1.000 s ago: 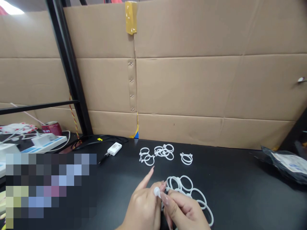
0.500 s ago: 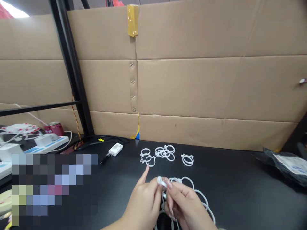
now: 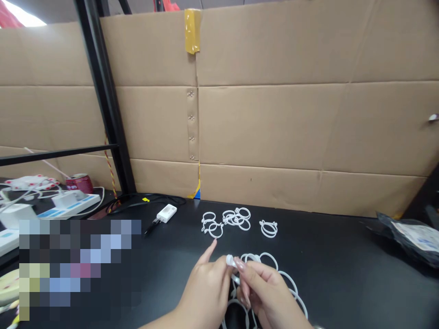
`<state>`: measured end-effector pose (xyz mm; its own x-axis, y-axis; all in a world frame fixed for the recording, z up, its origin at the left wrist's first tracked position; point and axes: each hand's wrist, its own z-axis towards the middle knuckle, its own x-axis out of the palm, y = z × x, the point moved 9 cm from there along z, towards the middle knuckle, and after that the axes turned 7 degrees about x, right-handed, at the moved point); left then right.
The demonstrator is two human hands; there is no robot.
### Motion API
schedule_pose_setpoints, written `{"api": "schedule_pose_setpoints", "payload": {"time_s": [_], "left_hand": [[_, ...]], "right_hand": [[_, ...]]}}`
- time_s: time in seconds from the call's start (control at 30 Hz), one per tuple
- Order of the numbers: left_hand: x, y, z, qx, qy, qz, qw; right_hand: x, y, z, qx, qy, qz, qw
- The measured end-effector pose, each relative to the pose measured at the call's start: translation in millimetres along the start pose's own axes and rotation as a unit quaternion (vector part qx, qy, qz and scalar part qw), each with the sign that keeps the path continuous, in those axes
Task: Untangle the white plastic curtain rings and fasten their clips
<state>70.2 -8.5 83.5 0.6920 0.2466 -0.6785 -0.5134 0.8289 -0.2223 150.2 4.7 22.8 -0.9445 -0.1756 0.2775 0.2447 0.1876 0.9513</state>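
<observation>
Held low over a black table (image 3: 343, 274), with both hands close together near the bottom edge. Showing its back to the camera at the left hand (image 3: 208, 283), with one finger stretched forward toward the far rings and the others bent inward to meet the right. Pinching one small white piece (image 3: 229, 260) in the right hand (image 3: 265, 288), between thumb and finger, with its pale end poking out just beside the left knuckles. Cannot tell whether the left hand grips anything, with its inner fingers turned out of sight. Partly covered by the right hand and cut off at the bottom: near white rings (image 3: 255, 259), at least four, too overlapped for a sure count. Blotted out at lower left by a pixelated patch; cut off at the right edge, a black bag (image 3: 411, 240) with a pale label. Counted farther back, in three groups: about three in the left rings (image 3: 209, 221), about four tangled in the middle rings (image 3: 233, 220), two in the right rings (image 3: 269, 236). Also to count: one white block (image 3: 167, 213) with a black end, one red can (image 3: 79, 183), one piece of yellow tape (image 3: 192, 32) high on the cardboard (image 3: 291, 128).
</observation>
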Motion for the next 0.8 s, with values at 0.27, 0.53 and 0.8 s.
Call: {"api": "schedule_pose_setpoints", "payload": {"time_s": [0.27,0.53,0.8], "left_hand": [[-0.4,-5,-3,0.030,-0.038,0.008,0.999],[-3.4,-13,-6,0.050,-0.068,0.075,0.994],[-5.4,-5,3,0.021,-0.050,-0.002,0.999]], "right_hand": [[1,0,-1,-0.036,-0.018,-0.084,0.996],[0,-2,-2,-0.020,-0.058,-0.157,0.986],[2,10,1,-0.009,0.012,-0.008,1.000]]}}
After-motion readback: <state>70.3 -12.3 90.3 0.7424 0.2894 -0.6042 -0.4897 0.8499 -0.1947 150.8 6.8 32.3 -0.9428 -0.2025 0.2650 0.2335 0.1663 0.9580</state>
